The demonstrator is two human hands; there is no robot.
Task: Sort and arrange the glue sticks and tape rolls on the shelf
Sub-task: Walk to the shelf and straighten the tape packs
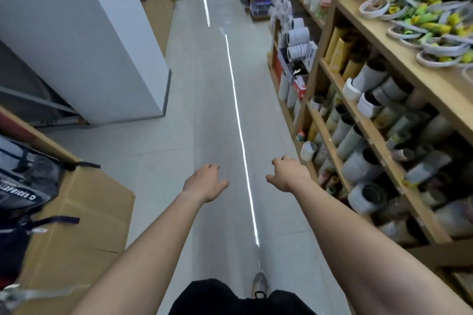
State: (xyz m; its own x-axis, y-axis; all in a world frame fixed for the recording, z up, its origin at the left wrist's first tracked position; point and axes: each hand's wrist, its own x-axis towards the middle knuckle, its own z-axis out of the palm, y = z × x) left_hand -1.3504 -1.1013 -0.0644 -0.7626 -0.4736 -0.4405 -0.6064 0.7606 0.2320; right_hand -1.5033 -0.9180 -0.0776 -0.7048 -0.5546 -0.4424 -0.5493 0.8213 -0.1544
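The tape rolls (375, 6) and yellow-green glue sticks (432, 25) lay jumbled together, blurred, on the wooden shelf (419, 77) at the upper right of the frame. Well below them, at lower centre over the grey floor (210, 84), the left hand (204, 181) and right hand (288, 174) hung apart, empty, fingers loosely curled. A cardboard box (84, 212) sat at lower left.
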